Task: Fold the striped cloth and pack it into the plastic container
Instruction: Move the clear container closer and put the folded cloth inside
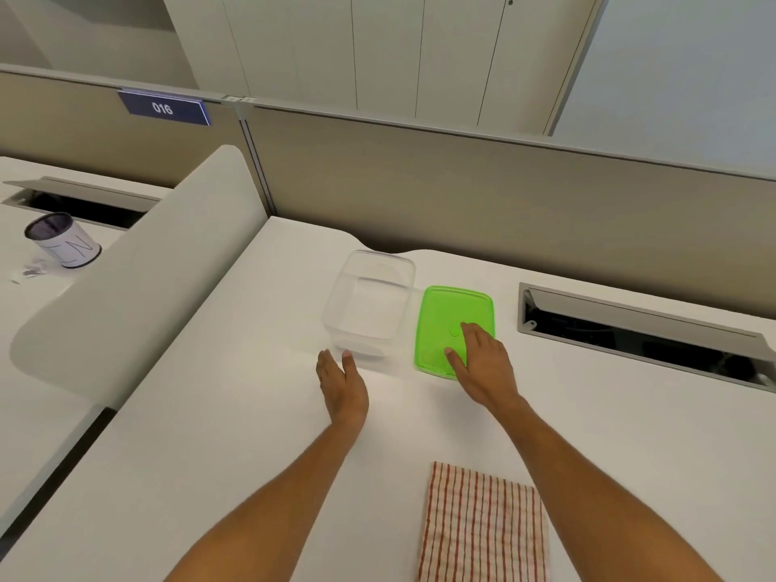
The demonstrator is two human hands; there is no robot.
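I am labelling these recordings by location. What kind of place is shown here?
Most likely an open-plan office: a white desk with a partition panel behind it, a number sign "016", and a cable hatch set in the desktop.

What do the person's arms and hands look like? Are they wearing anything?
Both forearms are bare right down to the bottom of the picture, with no sleeves showing. The left hand and right hand wear no gloves, and no watch, bracelet or ring can be seen.
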